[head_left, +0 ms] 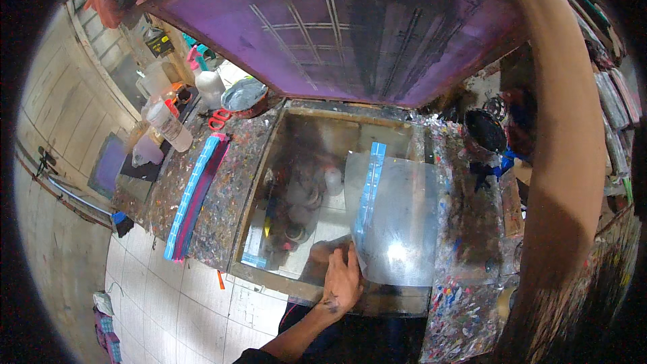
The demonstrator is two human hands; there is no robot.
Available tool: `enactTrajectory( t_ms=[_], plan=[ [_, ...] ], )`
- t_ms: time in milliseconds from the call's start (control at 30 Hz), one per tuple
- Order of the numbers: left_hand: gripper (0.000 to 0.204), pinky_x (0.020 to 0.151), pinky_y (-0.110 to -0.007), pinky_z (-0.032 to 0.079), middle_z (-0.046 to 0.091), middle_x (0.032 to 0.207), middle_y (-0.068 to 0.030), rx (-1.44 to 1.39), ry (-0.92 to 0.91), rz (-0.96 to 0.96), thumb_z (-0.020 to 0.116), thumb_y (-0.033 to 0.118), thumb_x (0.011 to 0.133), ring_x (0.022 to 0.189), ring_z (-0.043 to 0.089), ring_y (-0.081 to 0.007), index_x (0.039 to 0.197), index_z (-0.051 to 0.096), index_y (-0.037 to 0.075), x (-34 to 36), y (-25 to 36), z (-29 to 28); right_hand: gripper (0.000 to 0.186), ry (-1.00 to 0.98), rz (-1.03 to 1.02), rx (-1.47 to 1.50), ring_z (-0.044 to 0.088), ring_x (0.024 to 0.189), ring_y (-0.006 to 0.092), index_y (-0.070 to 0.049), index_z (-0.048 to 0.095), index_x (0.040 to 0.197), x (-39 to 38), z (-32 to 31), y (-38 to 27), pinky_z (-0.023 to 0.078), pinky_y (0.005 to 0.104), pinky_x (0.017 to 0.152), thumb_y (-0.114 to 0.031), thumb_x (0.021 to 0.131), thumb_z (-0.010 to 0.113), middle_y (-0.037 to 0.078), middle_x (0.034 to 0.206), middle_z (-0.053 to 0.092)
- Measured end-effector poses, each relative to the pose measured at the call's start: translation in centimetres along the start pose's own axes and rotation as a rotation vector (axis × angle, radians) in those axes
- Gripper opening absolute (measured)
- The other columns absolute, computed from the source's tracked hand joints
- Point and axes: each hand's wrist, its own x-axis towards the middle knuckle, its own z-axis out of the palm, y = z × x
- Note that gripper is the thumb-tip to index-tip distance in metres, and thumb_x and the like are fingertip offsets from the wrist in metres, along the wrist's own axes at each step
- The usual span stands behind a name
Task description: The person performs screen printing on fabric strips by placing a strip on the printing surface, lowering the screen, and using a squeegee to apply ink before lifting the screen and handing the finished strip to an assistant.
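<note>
My left hand [342,280] lies on the glass pane [317,222] of a wooden-framed table, its fingers stretched forward. Its fingertips touch the lower left edge of a translucent plastic sheet [401,222]. A blue tape strip [371,185] with white marks runs lengthwise near that sheet's left side. Above the glass, a purple printing screen [337,34] in a wooden frame stands tilted up. My right arm [566,114] reaches up along the right side toward the screen's frame; the right hand is beyond the picture's upper edge.
On the paint-spattered bench left lie a blue and dark red strip [195,195] and red scissors [219,119]. Bottles [168,125] and a bowl [244,96] stand behind them. A black-stained container [485,129] sits right of the glass. Tiled floor [195,313] shows at lower left.
</note>
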Motion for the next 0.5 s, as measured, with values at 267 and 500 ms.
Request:
enactTrajectory(
  t_ms=[267, 500],
  plan=[
    [0.065, 0.117, -0.061, 0.027, 0.038, 0.164, -0.0062, 0.175, -0.121, 0.611, 0.061, 0.026, 0.097, 0.152, 0.031, -0.0349, 0.157, 0.042, 0.010, 3.2, -5.2, -6.5, 0.043, 0.004, -0.047, 0.013, 0.063, 0.123, 0.0415, -0.022, 0.071, 0.130, -0.7, 0.3, 0.0, 0.047, 0.0473, 0.104, -0.044, 0.100, 0.049, 0.027, 0.132, 0.065],
    [0.072, 0.121, -0.063, 0.017, 0.031, 0.169, -0.0060, 0.213, -0.160, 0.631, 0.064, 0.030, 0.093, 0.158, 0.021, -0.0295, 0.159, 0.041, 0.013, 4.6, -5.0, -6.4, 0.043, -0.037, -0.107, -0.090, 0.061, 0.125, 0.0409, -0.023, 0.070, 0.132, -0.1, -0.1, 0.5, 0.045, 0.0476, 0.105, -0.043, 0.101, 0.047, 0.026, 0.135, 0.064]
  ],
)
